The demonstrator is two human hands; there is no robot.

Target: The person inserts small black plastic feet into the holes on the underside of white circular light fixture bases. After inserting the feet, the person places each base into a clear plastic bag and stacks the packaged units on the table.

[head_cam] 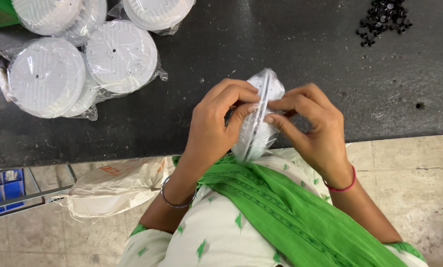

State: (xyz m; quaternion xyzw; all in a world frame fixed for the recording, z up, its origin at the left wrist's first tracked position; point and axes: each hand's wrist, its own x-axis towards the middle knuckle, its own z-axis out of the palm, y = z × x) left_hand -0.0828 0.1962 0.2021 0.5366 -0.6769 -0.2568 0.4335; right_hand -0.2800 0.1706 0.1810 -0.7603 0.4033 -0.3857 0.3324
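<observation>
1. Worktop point(281, 49): dark, speckled surface filling the upper part of the view; its front edge runs above a tiled floor point(409, 168).
2. Bagged discs point(83, 59): several white, ribbed, round discs in clear plastic bags, heaped at the far left corner of the worktop, well apart from the hands.
3. Sack point(115, 185): pale, tied bundle on the floor, below the worktop edge, to the left of the person.
4. Crate point(1, 185): blue, partly seen at the left edge, on a low metal frame.
5. Left hand point(214, 126): grip closed, fingers and thumb pinching the left face of the disc point(257, 118); a metal bangle sits on the wrist.
6. Right hand point(313, 126): grip closed, thumb and forefinger pinching the disc's rim and its plastic wrap from the right; a pink band sits on the wrist.
7. Disc: white, round, in clear plastic, held edge-on between both hands, above the worktop's front edge and close to the person's chest; not touching the worktop.
8. Black parts point(384, 19): small pile of tiny dark pieces at the far right of the worktop, well apart from the hands.
</observation>
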